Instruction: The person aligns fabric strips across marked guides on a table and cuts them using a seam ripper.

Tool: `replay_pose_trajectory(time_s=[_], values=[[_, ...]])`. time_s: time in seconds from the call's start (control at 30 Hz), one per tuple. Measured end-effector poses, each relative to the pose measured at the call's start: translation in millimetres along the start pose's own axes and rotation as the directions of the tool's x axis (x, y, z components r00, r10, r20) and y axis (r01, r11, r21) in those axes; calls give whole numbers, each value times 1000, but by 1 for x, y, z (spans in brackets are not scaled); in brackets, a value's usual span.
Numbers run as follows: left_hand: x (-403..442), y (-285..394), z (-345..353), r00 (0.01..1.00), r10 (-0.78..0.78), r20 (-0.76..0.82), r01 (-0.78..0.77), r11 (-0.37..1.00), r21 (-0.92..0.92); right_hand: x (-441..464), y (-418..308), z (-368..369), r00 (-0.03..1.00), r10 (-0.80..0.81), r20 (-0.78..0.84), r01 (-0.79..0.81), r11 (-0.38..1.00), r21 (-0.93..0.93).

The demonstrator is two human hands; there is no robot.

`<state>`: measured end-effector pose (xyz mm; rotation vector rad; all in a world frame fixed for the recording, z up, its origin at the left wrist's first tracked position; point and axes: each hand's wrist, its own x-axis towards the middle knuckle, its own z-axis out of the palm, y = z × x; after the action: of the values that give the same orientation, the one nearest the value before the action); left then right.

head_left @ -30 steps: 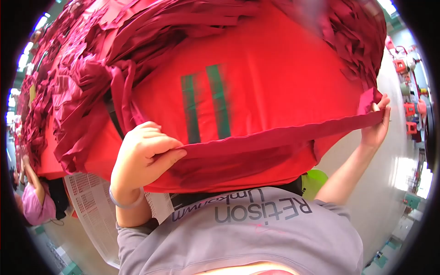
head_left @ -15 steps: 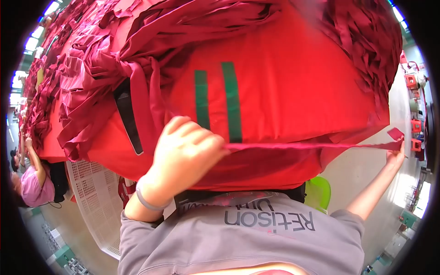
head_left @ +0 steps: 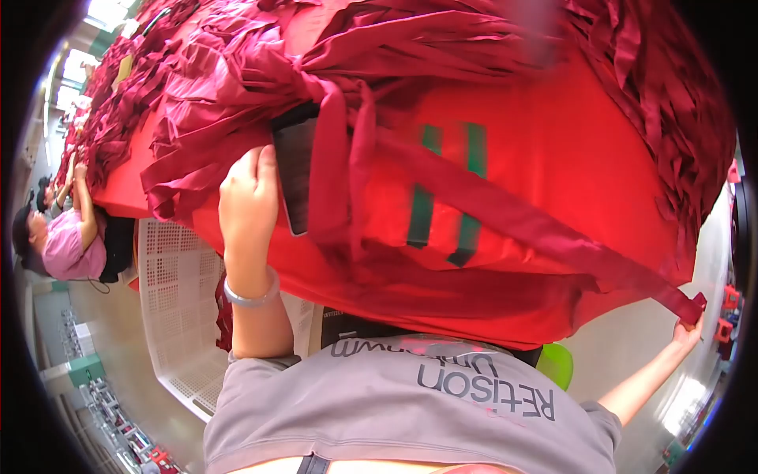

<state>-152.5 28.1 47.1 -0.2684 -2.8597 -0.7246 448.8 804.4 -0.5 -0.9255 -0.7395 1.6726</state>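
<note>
A long maroon fabric strip [head_left: 505, 213] runs slantwise across the red-covered table [head_left: 584, 150]. Its lower right end is pinched in my right hand [head_left: 688, 333], held out past the table's edge. My left hand [head_left: 249, 197], back upward, is beside a dark, flat, phone-like object [head_left: 295, 178], with fingers closed and bent near the edge of a maroon strip pile [head_left: 229, 103]; what is under the fingertips is hidden. Hanging strips [head_left: 330, 166] from a knotted bunch partly cover the dark object. Two green tape bands [head_left: 466, 229] lie on the red cover, partly crossed by the long strip.
Another heap of maroon strips [head_left: 655, 103] covers the table's right side. A white perforated plastic basket [head_left: 178, 308] stands below at left. A person in a pink top [head_left: 75, 245] works along the table's far left. A green seat [head_left: 555, 365] shows beside me.
My left hand has come off the long strip and moved up and left beside the dark object. The strip, edge-on before, now lies wider and slanted. My right hand still holds its end.
</note>
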Motion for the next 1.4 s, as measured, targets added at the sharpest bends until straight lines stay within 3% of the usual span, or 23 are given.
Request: replay_pose_trajectory(time_s=[0.07,0.2,0.27,0.33,0.47,0.57,0.63,0.7,0.77,0.8,0.93,1.03,1.13,1.17,1.2,1.23,1.27,1.3,1.33,1.4], values=[[6,9,5,999,-33,-3,33,999,-33,9,14,0,999,23,38,-23,1000,-1],[9,25,15,999,-36,20,33,991,127,-1,40,30,992,90,89,-89,996,-16],[7,36,18,996,-67,54,55,980,189,-10,49,42,995,99,9,-99,994,-36],[6,46,21,989,-113,101,82,959,272,-16,54,51,994,97,43,-94,994,-59],[7,47,29,995,-86,56,61,935,350,-38,63,77,995,99,-25,-101,992,-82],[8,31,8,991,-61,123,51,995,84,-38,63,77,989,143,44,-140,989,-55],[3,16,-22,995,-51,83,53,998,-26,-36,54,67,981,167,97,-161,985,-70],[4,-14,-50,983,-181,-18,174,963,-208,-27,39,47,988,142,61,-134,983,-124],[21,-39,-83,950,-272,-153,259,961,-99,-32,32,41,997,80,9,-78,986,-150],[43,-63,-92,922,-286,-261,328,935,133,-33,31,41,999,32,-41,-38,986,-164],[148,-161,-111,883,-350,-312,459,781,424,-52,48,75,978,-14,-210,-6,995,-95],[190,-220,-111,931,-248,-268,353,798,489,-53,51,76,980,7,-201,-44,983,-178],[211,-214,-99,931,-294,-215,361,817,449,-53,43,62,983,47,-180,-75,985,-155],[216,-207,-86,945,-79,-318,224,863,453,-51,40,57,984,72,-164,-96,985,-143],[217,-184,-80,913,232,-335,-80,908,412,-46,37,49,984,62,-169,-87,986,-144],[206,-139,-76,820,500,-281,-397,848,351,-38,34,39,985,74,-156,-95,986,-137],[192,-89,-76,780,614,-120,-590,785,187,-35,31,33,986,86,-142,-105,985,-135],[176,-55,-67,776,630,16,-630,775,50,-38,31,35,986,79,-143,-100,985,-143],[151,-11,-68,775,563,286,-568,820,-74,-42,33,41,985,83,-154,-105,984,-144],[126,19,-47,729,509,458,-639,746,189,-37,39,34,990,120,-77,-129,982,-135]])
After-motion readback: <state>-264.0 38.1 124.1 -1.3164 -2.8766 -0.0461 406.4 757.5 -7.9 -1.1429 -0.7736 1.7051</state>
